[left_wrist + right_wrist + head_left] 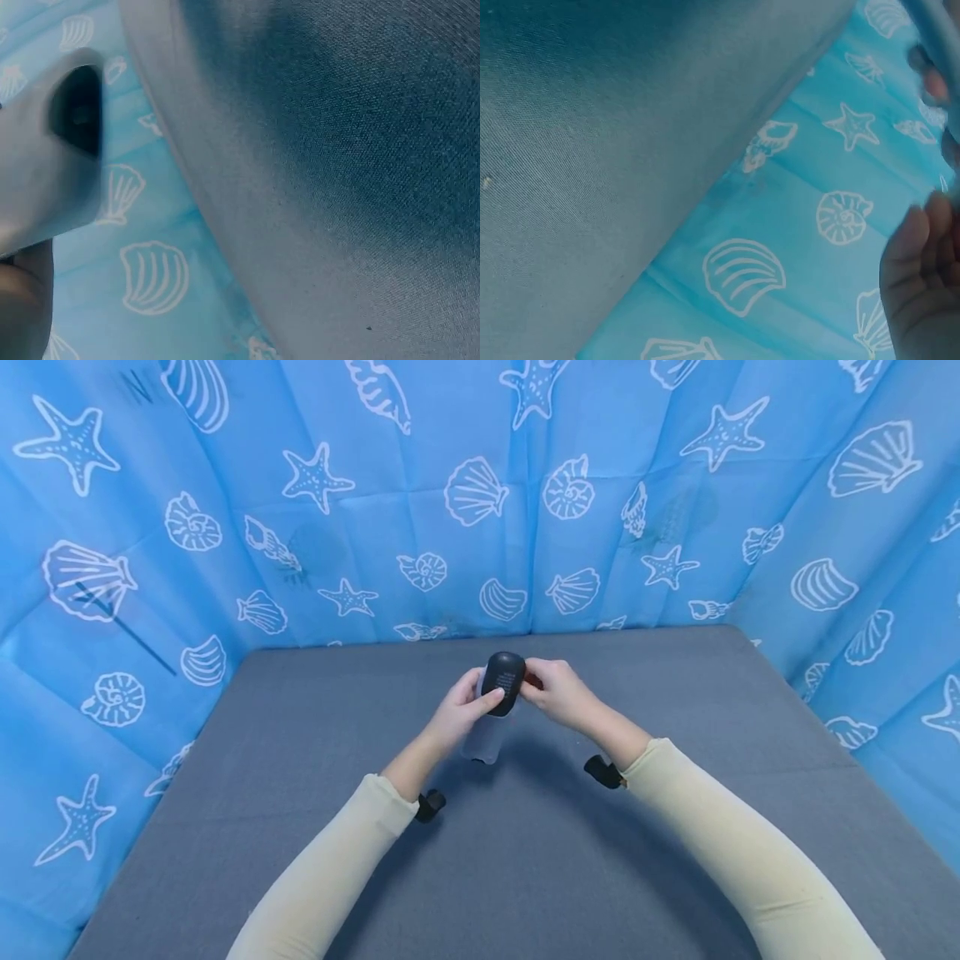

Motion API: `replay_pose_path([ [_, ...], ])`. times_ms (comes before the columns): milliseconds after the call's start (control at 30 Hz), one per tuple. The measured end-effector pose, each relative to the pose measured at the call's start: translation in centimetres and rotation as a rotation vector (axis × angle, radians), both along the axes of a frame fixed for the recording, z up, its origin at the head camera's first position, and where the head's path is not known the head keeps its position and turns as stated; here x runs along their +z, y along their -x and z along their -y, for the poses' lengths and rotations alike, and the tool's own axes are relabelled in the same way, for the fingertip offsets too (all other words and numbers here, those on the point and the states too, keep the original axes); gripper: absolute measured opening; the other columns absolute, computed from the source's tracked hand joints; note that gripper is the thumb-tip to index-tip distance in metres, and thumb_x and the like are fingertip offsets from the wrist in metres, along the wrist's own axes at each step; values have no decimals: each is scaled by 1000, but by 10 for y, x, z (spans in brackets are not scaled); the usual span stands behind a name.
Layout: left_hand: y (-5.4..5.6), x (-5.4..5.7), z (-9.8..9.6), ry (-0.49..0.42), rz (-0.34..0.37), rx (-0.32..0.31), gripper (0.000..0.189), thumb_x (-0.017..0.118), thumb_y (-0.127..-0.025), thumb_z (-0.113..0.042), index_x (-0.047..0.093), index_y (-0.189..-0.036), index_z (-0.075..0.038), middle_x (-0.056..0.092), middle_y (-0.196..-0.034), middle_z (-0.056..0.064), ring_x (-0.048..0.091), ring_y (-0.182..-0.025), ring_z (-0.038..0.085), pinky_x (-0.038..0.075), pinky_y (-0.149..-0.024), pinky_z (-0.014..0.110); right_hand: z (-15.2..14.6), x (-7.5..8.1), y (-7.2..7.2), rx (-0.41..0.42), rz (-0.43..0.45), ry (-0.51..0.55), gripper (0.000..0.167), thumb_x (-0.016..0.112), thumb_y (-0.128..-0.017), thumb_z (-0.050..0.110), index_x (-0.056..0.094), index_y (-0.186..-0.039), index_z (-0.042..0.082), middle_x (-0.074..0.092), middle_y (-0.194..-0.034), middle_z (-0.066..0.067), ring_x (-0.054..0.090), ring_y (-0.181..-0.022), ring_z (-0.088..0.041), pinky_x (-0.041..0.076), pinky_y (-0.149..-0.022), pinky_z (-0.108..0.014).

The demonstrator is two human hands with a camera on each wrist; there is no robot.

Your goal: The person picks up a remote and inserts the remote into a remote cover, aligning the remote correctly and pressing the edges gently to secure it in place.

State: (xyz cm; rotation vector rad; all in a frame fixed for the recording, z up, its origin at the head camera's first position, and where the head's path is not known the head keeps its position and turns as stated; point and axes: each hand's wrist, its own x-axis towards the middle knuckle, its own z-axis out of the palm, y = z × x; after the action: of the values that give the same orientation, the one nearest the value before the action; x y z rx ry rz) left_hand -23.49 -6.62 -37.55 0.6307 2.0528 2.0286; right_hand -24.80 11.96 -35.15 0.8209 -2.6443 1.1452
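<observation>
Above the middle of the table, a small black rounded case with pale fine print on its face is held up. A translucent plastic sleeve lies around its lower part and hangs beneath it. My left hand grips case and sleeve from the left, its thumb across the printed face. At the case's right edge, my right hand has its fingers curled in and pinches there. The left wrist view shows the greyish sleeve with a dark patch. In the right wrist view, the right hand shows at the lower right.
A grey cloth-covered table spreads beneath both arms. Behind it and along both sides hangs a blue curtain printed with white shells and starfish. Black wrist-worn pieces sit below each wrist.
</observation>
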Motion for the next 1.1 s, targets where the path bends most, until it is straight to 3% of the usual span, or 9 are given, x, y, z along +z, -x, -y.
replay_pose_path([
  [233,-1,-3,-3,86,-3,114,38,62,-96,-22,51,-126,-2,60,-109,15,64,-87,23,54,-74,36,-1,2,-3,84,117,64,10,53,-98,3,61,-93,-1,56,-71,-5,49,-61,-18,43,-57,-33],
  [467,-4,1,-6,158,-102,153,36,66,-94,-23,55,-123,-5,61,-105,12,61,-81,19,53,-69,33,-6,6,-11,-18,201,271,17,49,-99,4,59,-86,-2,57,-70,-11,52,-58,-20,47,-56,-31],
  [733,-7,8,-6,267,-171,217,40,70,-91,-29,57,-124,-10,64,-101,7,59,-78,19,48,-63,32,-6,15,-13,-90,244,397,20,50,-99,6,58,-88,-9,57,-75,-13,53,-61,-19,50,-57,-29],
  [933,-15,11,-6,459,-249,296,45,69,-90,-37,58,-125,-12,66,-85,4,55,-62,17,43,-54,30,-1,13,-14,-122,273,469,21,51,-97,5,57,-80,-5,55,-70,-9,50,-57,-17,49,-54,-28],
  [1100,-20,8,-6,638,-356,369,45,69,-90,-41,58,-123,-12,62,-73,3,52,-53,15,39,-47,28,0,9,-16,-131,203,382,20,51,-95,2,58,-77,0,55,-67,-9,50,-56,-18,46,-53,-28],
])
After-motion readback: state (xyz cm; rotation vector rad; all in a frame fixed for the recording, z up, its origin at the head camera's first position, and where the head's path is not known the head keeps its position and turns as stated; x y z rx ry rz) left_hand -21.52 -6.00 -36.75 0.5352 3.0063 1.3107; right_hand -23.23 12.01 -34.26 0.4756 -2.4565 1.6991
